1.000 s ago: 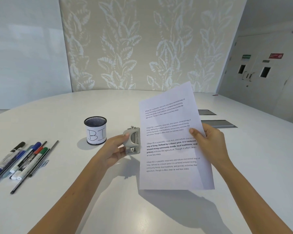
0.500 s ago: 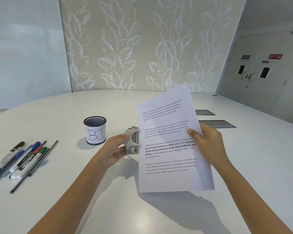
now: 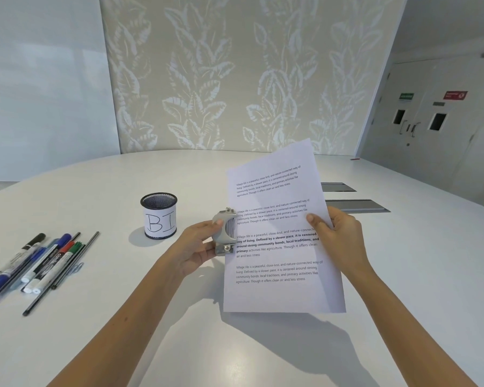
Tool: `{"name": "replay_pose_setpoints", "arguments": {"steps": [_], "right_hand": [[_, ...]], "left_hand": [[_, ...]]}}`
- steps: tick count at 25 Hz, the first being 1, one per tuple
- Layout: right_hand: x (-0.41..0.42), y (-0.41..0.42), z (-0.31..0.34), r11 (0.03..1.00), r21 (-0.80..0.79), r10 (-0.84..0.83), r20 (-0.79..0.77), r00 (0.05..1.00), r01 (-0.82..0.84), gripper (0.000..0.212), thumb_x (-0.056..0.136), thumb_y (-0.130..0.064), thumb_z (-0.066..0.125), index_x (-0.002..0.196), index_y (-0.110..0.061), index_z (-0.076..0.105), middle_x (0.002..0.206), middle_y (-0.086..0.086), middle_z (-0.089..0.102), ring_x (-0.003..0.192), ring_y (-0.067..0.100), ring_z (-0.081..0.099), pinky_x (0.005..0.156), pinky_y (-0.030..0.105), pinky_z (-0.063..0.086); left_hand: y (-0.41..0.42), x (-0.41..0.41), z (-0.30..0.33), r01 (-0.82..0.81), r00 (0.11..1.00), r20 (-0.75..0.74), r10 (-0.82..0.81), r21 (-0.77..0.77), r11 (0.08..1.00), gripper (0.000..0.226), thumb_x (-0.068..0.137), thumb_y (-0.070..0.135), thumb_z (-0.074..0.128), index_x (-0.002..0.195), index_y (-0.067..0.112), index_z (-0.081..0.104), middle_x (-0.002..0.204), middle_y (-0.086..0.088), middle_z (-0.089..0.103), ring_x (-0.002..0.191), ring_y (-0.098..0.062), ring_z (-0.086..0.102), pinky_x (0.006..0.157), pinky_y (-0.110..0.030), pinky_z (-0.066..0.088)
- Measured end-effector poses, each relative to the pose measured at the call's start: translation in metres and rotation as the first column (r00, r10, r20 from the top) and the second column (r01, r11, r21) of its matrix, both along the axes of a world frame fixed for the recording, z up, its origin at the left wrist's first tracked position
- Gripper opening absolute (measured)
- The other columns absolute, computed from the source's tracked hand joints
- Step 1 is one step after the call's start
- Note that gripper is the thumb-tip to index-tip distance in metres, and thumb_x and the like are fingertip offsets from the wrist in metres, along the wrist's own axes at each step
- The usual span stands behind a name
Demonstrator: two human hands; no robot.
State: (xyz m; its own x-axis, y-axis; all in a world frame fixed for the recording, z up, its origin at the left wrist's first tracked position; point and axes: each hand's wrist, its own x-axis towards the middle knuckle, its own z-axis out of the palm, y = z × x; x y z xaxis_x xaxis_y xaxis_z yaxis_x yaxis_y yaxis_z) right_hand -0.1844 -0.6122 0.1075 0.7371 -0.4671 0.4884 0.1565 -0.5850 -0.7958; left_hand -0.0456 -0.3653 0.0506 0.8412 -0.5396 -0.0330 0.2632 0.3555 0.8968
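Note:
My left hand grips a small grey metal hole punch, held up above the white table. My right hand pinches the right edge of a printed sheet of paper, thumb on the front. The sheet is raised and tilted, and its left edge sits inside the punch's slot, covering the punch's right side.
A black mesh pen cup labelled "BI" stands left of the punch. Several markers and pens lie at the table's left edge, with a paper clip beside them. Two grey cable hatches are set into the table behind the paper.
The sheet has slid left, so its left edge has gone further into the punch's slot. Both hands stay at about the same height.

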Motion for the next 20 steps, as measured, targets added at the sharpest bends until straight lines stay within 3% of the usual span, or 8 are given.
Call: {"name": "replay_pose_setpoints", "arguments": {"steps": [2,5,10,12,16,20], "right_hand": [[-0.002,-0.002,-0.001,1.000,0.020,0.009,0.008,1.000,-0.010,0.010,0.089,-0.023,0.065,0.082,-0.029,0.069,0.075,0.001,0.073,0.070,0.027,0.067,0.061,0.034,0.052],[-0.003,-0.005,-0.004,0.994,0.099,0.039,0.012,0.999,-0.040,0.007,0.088,-0.022,0.066,0.086,-0.025,0.072,0.081,0.002,0.075,0.078,0.029,0.071,0.069,0.040,0.056],[-0.006,-0.010,-0.011,0.973,0.208,0.093,0.019,0.996,-0.095,0.007,0.088,-0.022,0.067,0.088,-0.020,0.074,0.086,0.005,0.077,0.082,0.034,0.072,0.075,0.048,0.057],[-0.007,-0.011,-0.013,0.964,0.245,0.097,0.025,0.995,-0.100,0.006,0.087,-0.022,0.068,0.085,-0.021,0.074,0.083,0.002,0.077,0.074,0.026,0.072,0.070,0.042,0.057],[-0.011,-0.011,-0.016,0.948,0.297,0.111,0.032,0.993,-0.115,0.009,0.087,-0.024,0.069,0.079,-0.025,0.073,0.074,-0.006,0.076,0.062,0.011,0.068,0.054,0.023,0.052],[-0.011,-0.013,-0.019,0.936,0.331,0.114,0.040,0.993,-0.121,0.007,0.086,-0.023,0.070,0.080,-0.022,0.073,0.072,-0.005,0.076,0.059,0.010,0.068,0.050,0.020,0.051]], "left_hand": [[0.001,-0.002,0.002,0.003,1.000,-0.001,-0.003,0.002,1.000,0.038,0.068,0.029,0.076,0.098,0.007,0.072,0.082,-0.004,0.075,0.065,-0.021,0.069,0.059,-0.025,0.058],[0.002,-0.006,0.004,0.029,1.000,0.004,-0.029,0.002,1.000,0.040,0.069,0.028,0.076,0.100,0.004,0.070,0.082,-0.007,0.074,0.063,-0.022,0.066,0.060,-0.027,0.058],[0.003,-0.009,0.004,0.074,0.997,-0.018,-0.074,-0.015,0.997,0.032,0.082,0.019,0.069,0.109,0.003,0.065,0.099,-0.014,0.072,0.082,-0.029,0.072,0.076,-0.037,0.061],[0.002,-0.011,0.005,0.076,0.997,-0.032,-0.076,-0.011,0.997,0.029,0.086,0.016,0.066,0.112,0.005,0.062,0.103,-0.015,0.069,0.083,-0.029,0.072,0.078,-0.037,0.060],[0.001,-0.015,0.008,0.079,0.996,-0.043,-0.079,0.005,0.997,0.028,0.085,0.016,0.068,0.110,0.008,0.059,0.100,-0.012,0.070,0.077,-0.024,0.073,0.065,-0.031,0.060],[0.000,-0.018,0.009,0.072,0.997,-0.042,-0.071,0.022,0.997,0.044,0.073,0.021,0.074,0.111,0.008,0.057,0.100,-0.011,0.070,0.078,-0.025,0.073,0.063,-0.030,0.060]]}}
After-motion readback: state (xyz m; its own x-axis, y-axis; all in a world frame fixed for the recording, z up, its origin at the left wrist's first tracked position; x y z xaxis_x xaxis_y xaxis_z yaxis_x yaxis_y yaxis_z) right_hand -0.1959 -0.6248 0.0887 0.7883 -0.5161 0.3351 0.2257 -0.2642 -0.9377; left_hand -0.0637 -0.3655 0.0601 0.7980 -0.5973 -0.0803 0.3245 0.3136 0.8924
